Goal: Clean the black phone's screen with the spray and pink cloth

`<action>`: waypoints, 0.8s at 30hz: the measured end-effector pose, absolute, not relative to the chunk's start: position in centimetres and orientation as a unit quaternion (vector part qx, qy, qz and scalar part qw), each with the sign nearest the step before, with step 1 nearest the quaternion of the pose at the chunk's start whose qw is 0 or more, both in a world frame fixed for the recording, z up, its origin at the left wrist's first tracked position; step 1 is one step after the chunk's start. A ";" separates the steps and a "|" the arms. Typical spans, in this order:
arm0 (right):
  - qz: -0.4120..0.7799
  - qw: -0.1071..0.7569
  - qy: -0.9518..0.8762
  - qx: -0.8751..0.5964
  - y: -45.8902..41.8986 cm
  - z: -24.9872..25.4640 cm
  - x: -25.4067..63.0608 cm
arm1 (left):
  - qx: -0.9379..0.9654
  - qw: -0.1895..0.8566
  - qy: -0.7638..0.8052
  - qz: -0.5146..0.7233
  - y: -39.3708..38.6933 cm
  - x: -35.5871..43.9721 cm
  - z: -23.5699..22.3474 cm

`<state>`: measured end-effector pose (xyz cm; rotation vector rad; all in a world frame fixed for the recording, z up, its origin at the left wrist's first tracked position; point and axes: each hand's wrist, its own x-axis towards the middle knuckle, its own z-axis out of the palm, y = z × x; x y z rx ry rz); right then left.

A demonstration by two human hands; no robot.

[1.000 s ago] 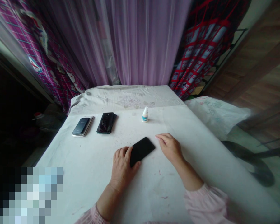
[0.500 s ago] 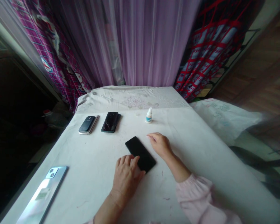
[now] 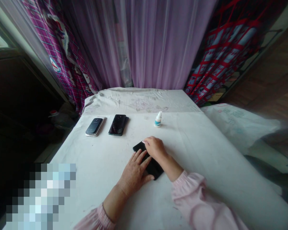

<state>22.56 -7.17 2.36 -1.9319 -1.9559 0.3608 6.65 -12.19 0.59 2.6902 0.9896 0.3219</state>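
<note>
A black smartphone point(image 3: 156, 168) lies at a slant on the white tablecloth, dark face up. Across its left side rests my left hand point(image 3: 135, 171), fingers spread and touching it. My right hand point(image 3: 155, 147) is over the phone's far right part, its fingers closed and bent down at the surface. A pale bit shows at those fingertips, too small to name. Behind the hands a small white spray bottle point(image 3: 157, 119) with a blue label stands upright.
Toward the back left, a dark phone point(image 3: 94, 126) sits on a lighter one, beside another stacked pair of black phones point(image 3: 117, 124). Pixelated blocks cover the lower left corner. Purple curtains point(image 3: 158, 44) hang past the far end of the white-covered table point(image 3: 96, 166).
My right hand has moved left, from beside the phone onto it. My left hand has shifted farther across the phone with its fingers spread. The whole view has shifted slightly.
</note>
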 end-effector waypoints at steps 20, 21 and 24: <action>0.140 0.188 -0.677 -0.698 -7.7 2.6 22.9 | 0.917 0.148 0.346 0.129 -12.2 6.7 0.5; 0.148 0.193 -0.674 -0.697 -8.5 2.5 23.4 | 0.918 0.148 0.346 0.129 -12.2 6.7 0.4; 0.164 0.213 -0.664 -0.697 -10.4 2.3 24.5 | 0.918 0.145 0.344 0.134 -12.2 6.7 0.2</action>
